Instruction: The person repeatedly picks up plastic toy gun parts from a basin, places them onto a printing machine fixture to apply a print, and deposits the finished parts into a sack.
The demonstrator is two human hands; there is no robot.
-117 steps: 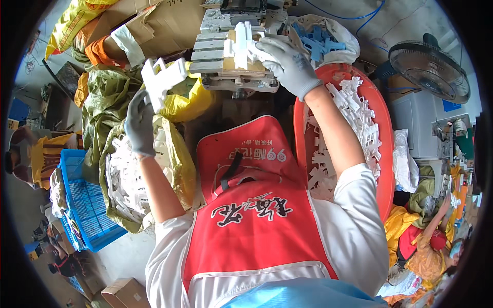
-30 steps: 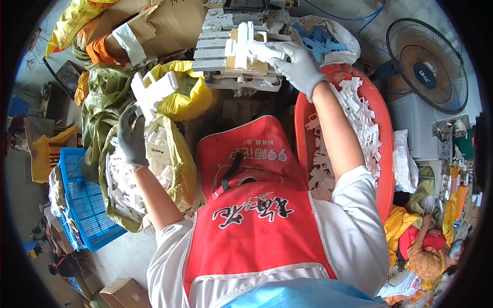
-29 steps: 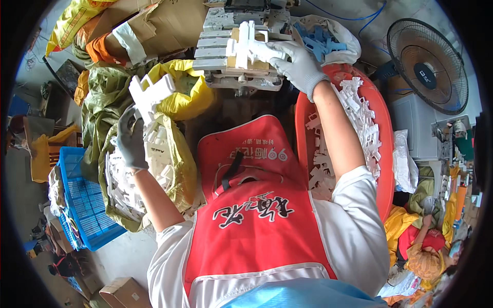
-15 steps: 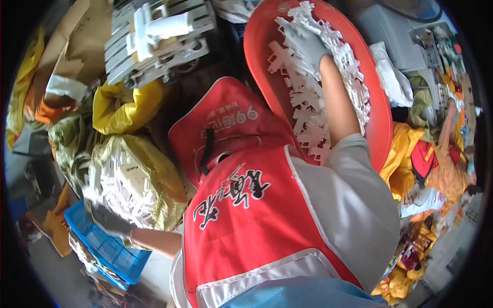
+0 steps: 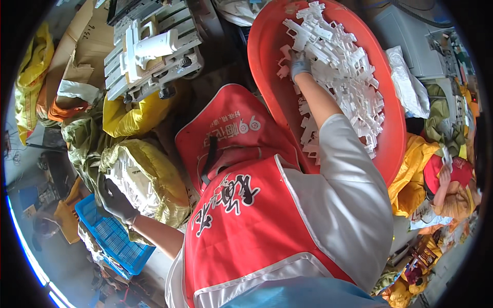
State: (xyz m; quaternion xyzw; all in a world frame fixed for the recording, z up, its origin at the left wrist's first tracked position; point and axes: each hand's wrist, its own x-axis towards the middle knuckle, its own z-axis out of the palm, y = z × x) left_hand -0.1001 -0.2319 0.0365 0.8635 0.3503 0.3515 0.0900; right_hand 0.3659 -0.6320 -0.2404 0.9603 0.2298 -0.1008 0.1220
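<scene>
A red oval tub (image 5: 263,66) holds a heap of white plastic toy pistols (image 5: 354,77). My right hand (image 5: 300,64), in a grey glove, reaches to the left side of the heap. Its fingers look closed on a white toy pistol, partly hidden by the hand. On the left, a yellow woven sack (image 5: 172,185) stands open with white plastic pieces (image 5: 131,177) inside. Beside its mouth my gloved left hand (image 5: 118,201) is open, fingers stretched and thumb apart, with nothing visible in it. It hovers over the edge of a blue plastic basket (image 5: 115,241).
Ahead on the left, a white toy pistol (image 5: 151,49) lies on a grey slatted metal stand (image 5: 177,23). Another yellow sack (image 5: 133,118) sits beneath it. Cardboard (image 5: 90,41) leans at the far left. To the right, another person (image 5: 452,187) sits among orange sacks (image 5: 405,179).
My right hand has moved left and nearer, from the heap's far middle to its left side. My left hand, blurred earlier at the sack's mouth, now shows stretched fingers. The view has shifted slightly.
</scene>
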